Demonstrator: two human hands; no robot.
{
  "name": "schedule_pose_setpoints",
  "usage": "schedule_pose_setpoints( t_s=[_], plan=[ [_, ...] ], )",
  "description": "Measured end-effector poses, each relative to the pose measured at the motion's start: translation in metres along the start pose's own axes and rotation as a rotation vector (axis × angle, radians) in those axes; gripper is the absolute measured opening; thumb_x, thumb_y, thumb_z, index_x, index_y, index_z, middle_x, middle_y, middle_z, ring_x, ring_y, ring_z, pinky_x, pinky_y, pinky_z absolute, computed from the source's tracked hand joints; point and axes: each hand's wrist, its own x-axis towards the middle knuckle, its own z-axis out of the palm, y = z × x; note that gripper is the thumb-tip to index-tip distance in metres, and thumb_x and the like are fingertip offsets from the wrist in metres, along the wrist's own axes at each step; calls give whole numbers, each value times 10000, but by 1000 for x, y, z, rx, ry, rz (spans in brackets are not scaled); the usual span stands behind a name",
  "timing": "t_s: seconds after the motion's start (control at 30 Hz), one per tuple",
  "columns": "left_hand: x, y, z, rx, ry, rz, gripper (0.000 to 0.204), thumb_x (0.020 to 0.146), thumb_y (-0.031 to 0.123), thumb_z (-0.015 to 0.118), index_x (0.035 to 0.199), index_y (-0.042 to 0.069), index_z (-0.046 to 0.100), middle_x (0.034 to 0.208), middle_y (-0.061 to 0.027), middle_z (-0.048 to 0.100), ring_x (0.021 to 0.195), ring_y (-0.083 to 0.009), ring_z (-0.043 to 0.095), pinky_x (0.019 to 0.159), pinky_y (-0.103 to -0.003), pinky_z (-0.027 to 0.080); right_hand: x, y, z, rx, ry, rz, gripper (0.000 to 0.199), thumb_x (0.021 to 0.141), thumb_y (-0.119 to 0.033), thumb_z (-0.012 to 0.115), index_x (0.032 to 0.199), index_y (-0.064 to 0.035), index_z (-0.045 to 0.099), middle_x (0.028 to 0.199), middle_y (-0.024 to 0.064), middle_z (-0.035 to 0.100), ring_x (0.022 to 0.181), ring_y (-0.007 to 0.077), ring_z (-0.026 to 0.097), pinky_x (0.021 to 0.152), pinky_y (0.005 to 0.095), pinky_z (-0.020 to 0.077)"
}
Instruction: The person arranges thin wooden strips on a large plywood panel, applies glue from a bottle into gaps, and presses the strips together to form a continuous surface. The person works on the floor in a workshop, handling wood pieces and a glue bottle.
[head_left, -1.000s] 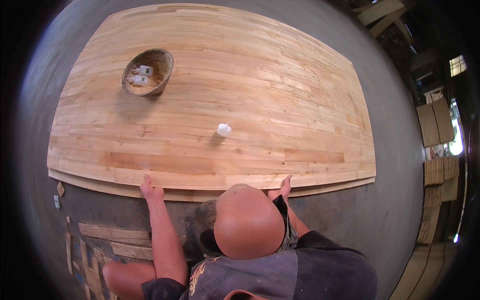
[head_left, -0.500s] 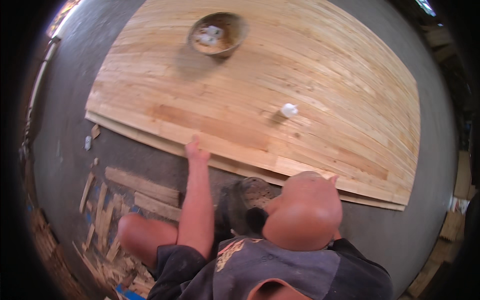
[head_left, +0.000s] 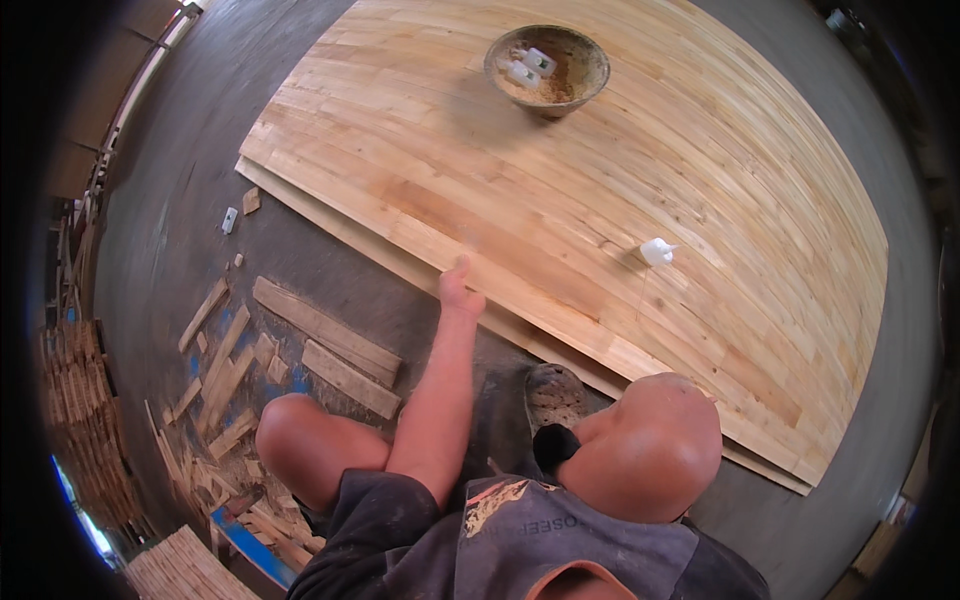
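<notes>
A broad wooden panel point(head_left: 720, 150) made of many narrow glued strips lies in front of me. Its near edge is gripped by my left hand point(head_left: 460, 293), thumb on top and the other fingers hidden beneath. Under that edge shows another layer of wood, with a dark gap between. My right hand is almost wholly hidden behind my raised right knee, beside the same edge, so its fingers cannot be made out. On the panel stand a small white squeeze bottle point(head_left: 656, 252) with a nozzle and a worn metal bowl point(head_left: 585, 82) holding sawdust-like powder and small white bottles.
Offcuts and loose wood strips point(head_left: 325, 325) litter the floor at left. A small white bottle point(head_left: 229, 220) and a wood block point(head_left: 251, 200) lie beside the panel's left corner. Stacked strips point(head_left: 90, 420) stand at far left. My shoe point(head_left: 556, 395) rests close to the panel edge.
The view has swung, so the panel, bowl and bottle appear farther right, and more of the left-side wood stacks shows. My left hand keeps its place on the panel edge.
</notes>
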Motion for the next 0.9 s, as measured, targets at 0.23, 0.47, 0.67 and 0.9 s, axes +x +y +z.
schedule_pose_setpoints(
  t_s=[0.23,0.47,0.67,0.9],
  plan=[
    [-9,-19,-1,-83,-4,3,502,1144,258,632,1587,41,541,1515,-123,651,1419,-343,607,1228,-534,487,-33,-58,-26,-214,9,-84,480,959,-523,717,1229,-126,735,1210,87,750,1209,362,691,1274,537,422],
    [-12,-54,-19,-11,-65,-65,536,1149,300,646,1624,86,517,1576,-95,616,1466,-319,568,1272,-522,443,-48,-82,-33,-460,44,-185,401,886,-479,777,1109,-146,794,1081,65,781,1107,353,729,1253,492,440],
    [-26,-41,1,222,117,-39,553,1116,267,716,1579,21,540,1526,-135,638,1388,-305,633,1148,-510,543,-48,-109,-52,-646,92,-257,333,823,-441,829,1006,-164,845,971,47,809,1019,345,762,1235,453,455],
    [-40,26,30,1757,411,1134,705,1053,423,732,1583,10,519,1634,-273,499,1569,-501,395,1287,-614,313,-60,-102,-42,-898,197,-378,260,738,-397,892,898,-192,896,843,18,830,901,326,794,1167,387,488]
  ],
)
